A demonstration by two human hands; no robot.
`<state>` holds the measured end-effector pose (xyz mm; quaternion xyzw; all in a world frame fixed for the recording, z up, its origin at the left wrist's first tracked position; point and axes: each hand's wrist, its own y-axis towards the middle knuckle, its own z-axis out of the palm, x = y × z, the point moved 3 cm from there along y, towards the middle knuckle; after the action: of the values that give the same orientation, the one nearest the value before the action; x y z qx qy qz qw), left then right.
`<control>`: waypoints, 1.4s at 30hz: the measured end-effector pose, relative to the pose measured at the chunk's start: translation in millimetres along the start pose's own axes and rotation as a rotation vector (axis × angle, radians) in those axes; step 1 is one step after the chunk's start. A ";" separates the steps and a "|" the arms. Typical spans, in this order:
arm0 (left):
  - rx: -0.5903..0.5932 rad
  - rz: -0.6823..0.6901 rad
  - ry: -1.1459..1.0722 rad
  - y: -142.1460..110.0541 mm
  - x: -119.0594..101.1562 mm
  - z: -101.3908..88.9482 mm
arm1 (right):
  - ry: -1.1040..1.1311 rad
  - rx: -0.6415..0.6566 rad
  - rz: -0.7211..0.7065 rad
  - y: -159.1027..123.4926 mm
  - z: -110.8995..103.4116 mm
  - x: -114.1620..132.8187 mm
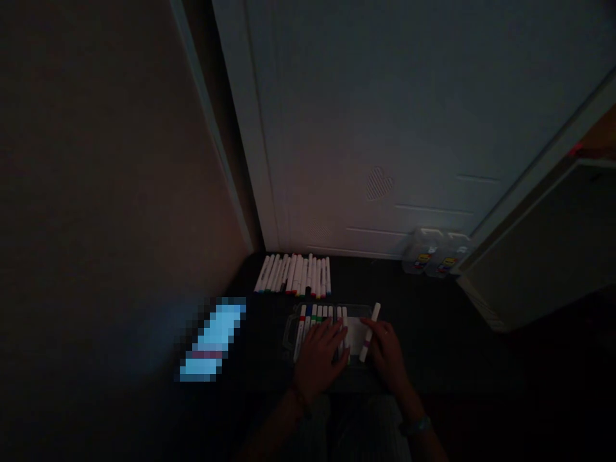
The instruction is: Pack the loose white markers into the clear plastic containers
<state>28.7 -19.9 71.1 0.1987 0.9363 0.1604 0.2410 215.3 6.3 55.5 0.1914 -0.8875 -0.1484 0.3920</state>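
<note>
An open clear plastic case [290, 330] lies on the dark table, with several white markers [315, 314] side by side in it. Their bands show red, blue and green. My left hand [320, 353] rests over the case with fingers stretched across the markers and hides part of them. Between the fingers of my right hand [387, 353] is a white marker [375, 317] with a purple band, tilted at the case's right end. A pale surface [355, 333] shows in the case between the markers and my right hand.
Behind the case, a row of loose white markers [293, 276] lies along the back left of the table [370, 276]. Two clear cases [430, 253] stand at the back right against a white panel [337, 160]. A glowing pixelated screen [212, 343] is at the left. The light is dim.
</note>
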 end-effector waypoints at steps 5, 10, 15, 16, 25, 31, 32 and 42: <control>0.005 0.001 0.007 1.1 -0.1 1.5 | 0.013 0.032 -0.043 -0.9 -0.9 5.3; 0.003 0.002 0.040 1.0 -0.6 0.4 | 0.092 0.010 -0.027 -0.8 -1.0 6.7; -0.021 0.019 0.063 -0.1 -0.7 1.8 | 0.342 -0.078 0.151 -0.6 -2.3 0.3; -0.026 0.018 0.066 -0.2 -0.7 1.9 | 0.388 -0.100 0.189 -0.8 -2.4 -0.9; -0.014 0.017 0.068 1.1 -0.5 1.4 | 0.447 -0.219 0.338 -2.4 -8.1 -5.5; -0.003 0.010 0.062 1.5 -1.3 0.4 | 0.414 -0.227 0.326 -1.1 -10.7 -1.9; -0.002 0.006 0.060 1.5 -1.4 0.3 | 0.408 -0.226 0.330 -1.2 -10.5 -1.6; -0.002 0.013 0.061 0.6 -0.1 2.0 | 0.126 -0.405 0.392 -17.0 -15.2 -16.1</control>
<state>30.0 -19.1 69.6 0.1996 0.9417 0.1688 0.2116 240.5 -3.1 48.0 -0.0573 -0.8338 -0.2317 0.4979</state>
